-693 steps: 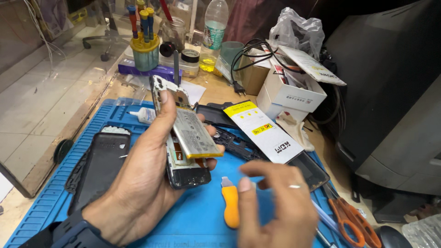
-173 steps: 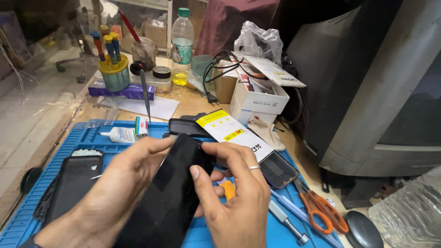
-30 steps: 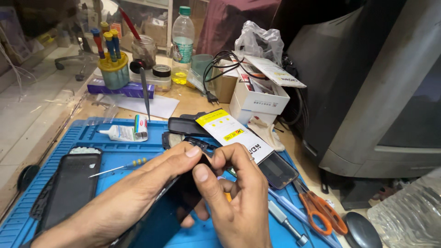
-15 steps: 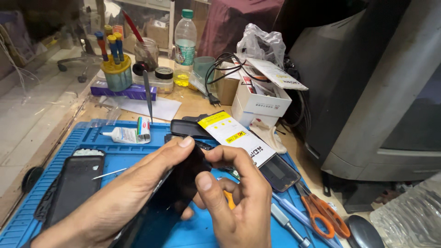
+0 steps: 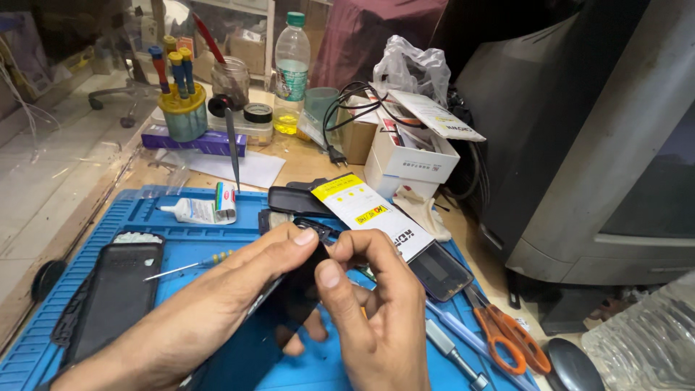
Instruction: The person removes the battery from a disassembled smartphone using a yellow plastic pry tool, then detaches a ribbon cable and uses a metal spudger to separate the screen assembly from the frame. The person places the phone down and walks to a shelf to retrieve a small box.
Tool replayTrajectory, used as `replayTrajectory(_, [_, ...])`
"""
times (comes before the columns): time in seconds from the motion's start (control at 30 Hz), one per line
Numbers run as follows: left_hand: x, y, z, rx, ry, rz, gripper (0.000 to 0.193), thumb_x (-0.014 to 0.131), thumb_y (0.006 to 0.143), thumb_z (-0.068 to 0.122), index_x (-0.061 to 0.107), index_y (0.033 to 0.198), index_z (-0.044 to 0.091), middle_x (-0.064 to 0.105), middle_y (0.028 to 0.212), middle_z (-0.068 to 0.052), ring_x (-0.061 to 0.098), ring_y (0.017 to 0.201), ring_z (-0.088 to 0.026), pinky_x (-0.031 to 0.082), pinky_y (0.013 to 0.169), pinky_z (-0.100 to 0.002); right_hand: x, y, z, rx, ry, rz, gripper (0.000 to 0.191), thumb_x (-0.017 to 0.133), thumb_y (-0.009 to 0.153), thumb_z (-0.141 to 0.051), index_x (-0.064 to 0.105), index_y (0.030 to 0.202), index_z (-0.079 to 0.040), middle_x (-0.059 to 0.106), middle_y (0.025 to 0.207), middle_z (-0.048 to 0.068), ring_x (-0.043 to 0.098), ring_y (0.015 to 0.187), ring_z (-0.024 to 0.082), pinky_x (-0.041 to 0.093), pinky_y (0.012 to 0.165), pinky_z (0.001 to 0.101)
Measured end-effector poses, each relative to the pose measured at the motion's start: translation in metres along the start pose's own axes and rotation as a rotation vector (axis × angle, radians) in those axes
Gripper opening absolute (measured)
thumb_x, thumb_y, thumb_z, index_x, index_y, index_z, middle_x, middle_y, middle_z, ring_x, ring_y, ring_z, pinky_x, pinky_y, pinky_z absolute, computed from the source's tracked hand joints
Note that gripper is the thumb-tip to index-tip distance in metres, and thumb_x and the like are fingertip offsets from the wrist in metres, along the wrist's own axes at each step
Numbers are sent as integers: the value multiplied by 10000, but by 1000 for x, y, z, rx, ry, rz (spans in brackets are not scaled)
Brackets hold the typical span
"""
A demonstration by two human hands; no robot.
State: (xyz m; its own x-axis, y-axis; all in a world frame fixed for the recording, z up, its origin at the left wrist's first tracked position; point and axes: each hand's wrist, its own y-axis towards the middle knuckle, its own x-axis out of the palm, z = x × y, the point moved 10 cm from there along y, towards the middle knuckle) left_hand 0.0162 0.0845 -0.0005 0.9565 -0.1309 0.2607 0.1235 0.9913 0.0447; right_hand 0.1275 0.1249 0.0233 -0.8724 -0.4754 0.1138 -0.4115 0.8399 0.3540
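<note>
Both hands are on the black phone: left hand cradles it from beneath, fingers curled around its edge, index fingertip on the top corner. Right hand pinches that same corner, thumb and forefinger closed tight.

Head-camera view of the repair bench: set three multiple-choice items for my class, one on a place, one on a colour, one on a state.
1. Where do the scissors lie?
A. right of the hands on the mat
B. in the tool cup
C. on the white box

2. What colour is the mat?
A. green
B. blue
C. grey

3. How is the dark phone held?
A. flat on the mat, untouched
B. by the left hand alone
C. between both hands

Key: 1 A, the orange-handled scissors lie at the mat's right edge. 2 B, the mat is blue. 3 C, the left hand and right hand both grip the phone at its top.
</note>
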Motion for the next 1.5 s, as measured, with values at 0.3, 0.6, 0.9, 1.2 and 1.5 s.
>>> replayTrajectory(0.3, [-12,-2,-3,-69,-108,100,515,524,997,567,610,1261,133,737,943,-84,714,747,-156,595,581,-275,2,-4,2,-48,10,-43,400,688,927,-232,635,1222,32,671,1047,115,632,691,116,524,631,256])
replayTrajectory(0.6, [-17,-1,-7,-44,-76,131,504,534,1017,530,614,1292,114,729,993,-72,729,799,-163,600,597,-293,2,-2,4,-92,6,-101,422,690,948,-264,635,1243,33,688,1119,128,683,964,134,557,841,272])
replayTrajectory(0.9, [-1,0,-3,-66,-24,48,492,534,1003,520,610,1228,89,712,949,-58,720,770,-154,581,564,-283,-4,1,9,-32,-53,-57,314,680,948,-290,637,1109,-23,653,991,64,564,740,90,490,651,249])
replayTrajectory(1.2, [-8,-2,-1,-39,-139,81,543,552,985,553,615,1288,106,751,992,-82,747,797,-167,631,580,-282,3,-2,4,-77,-10,-81,405,663,943,-281,610,1221,9,638,1096,119,603,798,110,523,729,266])
replayTrajectory(1.5, [-18,-1,-5,-44,-148,171,561,552,999,559,580,1380,148,731,1110,-71,748,843,-172,625,604,-305,11,-3,-6,-197,65,-189,472,649,1005,-301,585,1300,61,649,1200,161,702,1057,171,548,938,309])
